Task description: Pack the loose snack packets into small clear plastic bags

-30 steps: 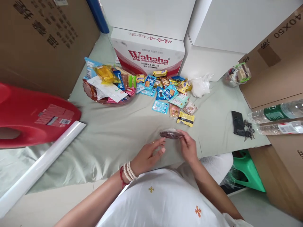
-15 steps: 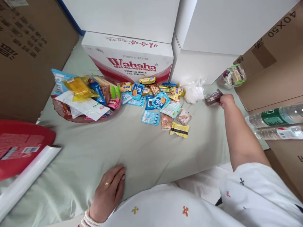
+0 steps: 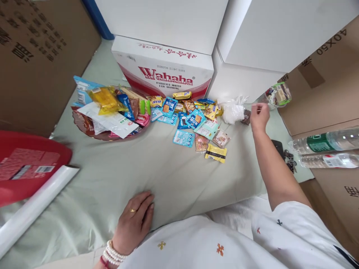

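Observation:
My left hand [image 3: 136, 220] lies flat on the pale green cloth [image 3: 112, 168] near the front edge, fingers stretched out and holding nothing. At the right, my right hand [image 3: 259, 116] has curled fingers; whether anything is between them is hidden. Just left of it, a brown packet [image 3: 246, 117] shows in part, beside a crumpled white plastic bag [image 3: 234, 111]. Several wrapped snacks lie loose left of the bag, among them a yellow packet [image 3: 215, 153], a light-blue packet [image 3: 183, 138] and a pale green packet [image 3: 207, 129]. Beyond my right hand stands a clear tub [image 3: 277, 95] with snacks inside.
A tray [image 3: 112, 138] heaped with snack packs stands at the left. Behind is a Wahaha carton [image 3: 168, 74]. Keys [image 3: 290, 160] and water bottles [image 3: 322, 142] lie at the right. A red container [image 3: 33, 164] and a white roll [image 3: 42, 209] are at the left.
My right hand has moved left toward the white bag, its fingers now curled upward. The brown packet is partly hidden and closer to the bag. Keys have come into view. My left hand stays put.

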`<act>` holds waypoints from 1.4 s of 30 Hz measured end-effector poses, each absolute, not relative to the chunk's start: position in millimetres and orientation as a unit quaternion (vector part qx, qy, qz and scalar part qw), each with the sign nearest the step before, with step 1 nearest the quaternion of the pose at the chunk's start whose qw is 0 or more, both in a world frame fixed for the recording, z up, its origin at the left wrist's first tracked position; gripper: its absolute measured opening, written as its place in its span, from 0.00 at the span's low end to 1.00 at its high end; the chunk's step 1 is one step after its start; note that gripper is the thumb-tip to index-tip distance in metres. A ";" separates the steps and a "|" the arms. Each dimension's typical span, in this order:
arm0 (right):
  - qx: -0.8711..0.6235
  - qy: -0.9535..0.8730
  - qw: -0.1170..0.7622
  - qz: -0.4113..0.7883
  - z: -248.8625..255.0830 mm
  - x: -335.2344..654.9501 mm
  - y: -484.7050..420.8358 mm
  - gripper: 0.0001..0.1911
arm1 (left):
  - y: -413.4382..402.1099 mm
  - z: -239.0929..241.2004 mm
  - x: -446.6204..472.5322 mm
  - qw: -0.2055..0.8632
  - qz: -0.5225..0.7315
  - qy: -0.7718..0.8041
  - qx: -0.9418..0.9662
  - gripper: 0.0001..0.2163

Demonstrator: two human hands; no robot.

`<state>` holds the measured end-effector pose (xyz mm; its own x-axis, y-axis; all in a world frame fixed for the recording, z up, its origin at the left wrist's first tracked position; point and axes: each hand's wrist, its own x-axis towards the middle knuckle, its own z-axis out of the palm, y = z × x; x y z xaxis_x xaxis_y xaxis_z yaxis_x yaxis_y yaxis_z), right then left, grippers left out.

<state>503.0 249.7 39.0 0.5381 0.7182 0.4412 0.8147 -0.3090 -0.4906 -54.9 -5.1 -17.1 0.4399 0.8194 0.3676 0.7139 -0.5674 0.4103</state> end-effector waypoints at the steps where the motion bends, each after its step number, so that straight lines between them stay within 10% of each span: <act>1: -0.803 -0.494 0.333 -0.023 36.0 496.7 248.7 0.11 | -5.4 -17.3 -54.7 0.097 0.274 0.453 0.843 0.11; 31: -0.831 -0.527 0.179 0.001 62.4 400.5 313.7 0.08 | -13.1 -25.6 -54.6 0.155 0.341 0.496 0.783 0.10; 37: -0.743 -0.598 0.298 -0.042 69.8 374.2 235.3 0.14 | -9.2 -11.5 -55.0 0.291 0.399 0.527 0.692 0.09; 42: -0.629 -0.601 0.457 0.184 45.3 309.5 103.2 0.13 | 21.5 19.5 -22.2 0.524 0.404 0.534 0.526 0.14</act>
<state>309.5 103.2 45.3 0.2090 0.9243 0.3193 0.5882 0.1420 -0.7962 -22.2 21.5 19.5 0.1039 0.9854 -0.1348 0.1380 0.1199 0.9831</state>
